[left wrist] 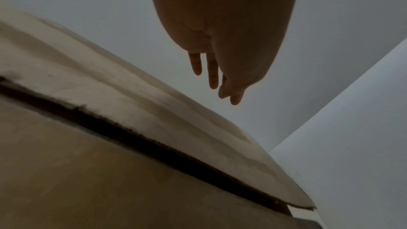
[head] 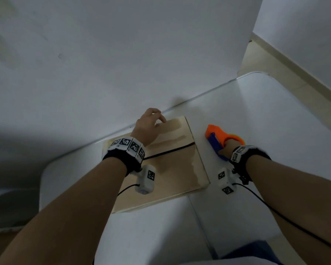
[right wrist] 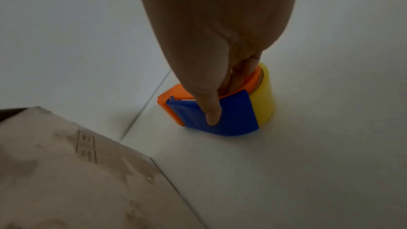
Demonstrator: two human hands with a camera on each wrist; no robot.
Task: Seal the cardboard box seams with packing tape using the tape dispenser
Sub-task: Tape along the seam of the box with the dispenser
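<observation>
Seam geometry first, working left to right. Left hand (head: 149,124) sits at the far-left corner of the cardboard box (head: 172,169), fingers (left wrist: 213,74) loosely extended and hanging, gripping nothing. From the left wrist view they look clear of the cardboard; whether any tip touches the far edge, I can't tell.

Box lies flat on the white table (head: 256,115), top flaps closed. Open seam (head: 170,151) shows as a dark gap running across the lid from under the left wrist out to the right edge. Long axis is left-to-right, tilted slightly away toward the right. No tape over it yet, as far as I can see; glossy patches elsewhere on the flaps may be old tape.

Tape dispenser (head: 219,139) stands on the table just beside the box's right edge, apart from it, roughly level with the seam's right end. Right hand (head: 230,146) grips it: fingers curled through the orange ring, thumb (right wrist: 212,111) pressed flat on the blue plate. Yellow roll (right wrist: 265,93) on the side away from the box.

Judgement: right hand is the nearer one and already loaded. Seam end lies directly left of the dispenser, so the move is lift, shift left onto the right edge, then pull along the seam toward the left hand. Left hand should press the flap down.
</observation>
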